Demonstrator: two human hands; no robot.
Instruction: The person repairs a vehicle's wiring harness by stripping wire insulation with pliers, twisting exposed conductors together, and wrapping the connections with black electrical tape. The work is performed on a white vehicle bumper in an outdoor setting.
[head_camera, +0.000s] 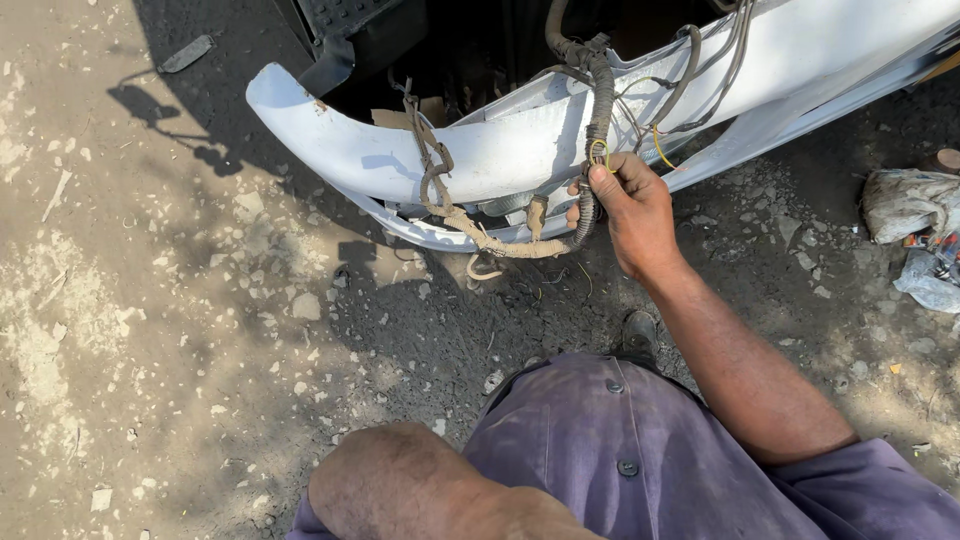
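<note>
My right hand (628, 208) is closed around a black corrugated wiring harness (600, 100) that hangs down over the edge of a white vehicle bumper (480, 150). A thin yellow wire (660, 150) loops by my fingertips. The harness curves left below the bumper into a dusty tan-wrapped bundle (470, 235) that climbs back up near the bumper's left end. Only my left forearm (400, 485) shows, at the bottom of the view; its hand is out of frame.
The bumper stands on dirt ground strewn with small stones (305, 305). Dark vehicle parts (350, 40) sit behind it. Crumpled rags and plastic (915, 205) lie at the right. My shoe (640, 335) is just below my right hand. A flat scrap (187, 53) lies far left.
</note>
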